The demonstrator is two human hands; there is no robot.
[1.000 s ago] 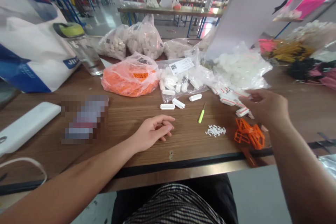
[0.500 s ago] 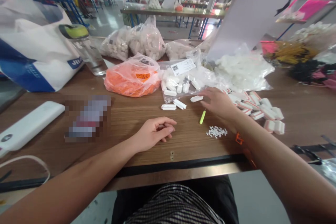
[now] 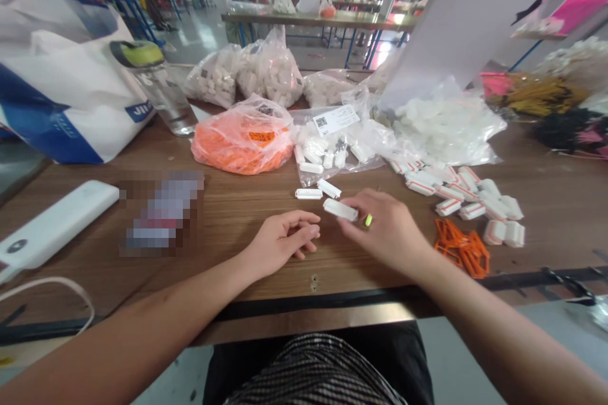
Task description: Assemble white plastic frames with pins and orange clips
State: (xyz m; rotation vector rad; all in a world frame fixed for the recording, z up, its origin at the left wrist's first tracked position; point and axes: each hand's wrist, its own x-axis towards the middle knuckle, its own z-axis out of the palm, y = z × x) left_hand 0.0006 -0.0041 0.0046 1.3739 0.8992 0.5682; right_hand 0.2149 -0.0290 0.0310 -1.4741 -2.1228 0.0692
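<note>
The right hand [image 3: 387, 228] has drawn a white casing [image 3: 339, 209] away from the clear bag [image 3: 339, 133] — pinched, so one piece is in play — the left hand [image 3: 280, 238] loosely half-curled.

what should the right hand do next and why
Probably carry the white piece over to the left hand: the right hand holds it by one end, its other end sticks out on the left hand's side, and that hand lies close by, apparently holding nothing.

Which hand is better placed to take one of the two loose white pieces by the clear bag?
Left, I'd judge: the left hand lies loosely curled, apparently empty, close to the loose white pieces, while the right hand grips a third white piece.
</note>
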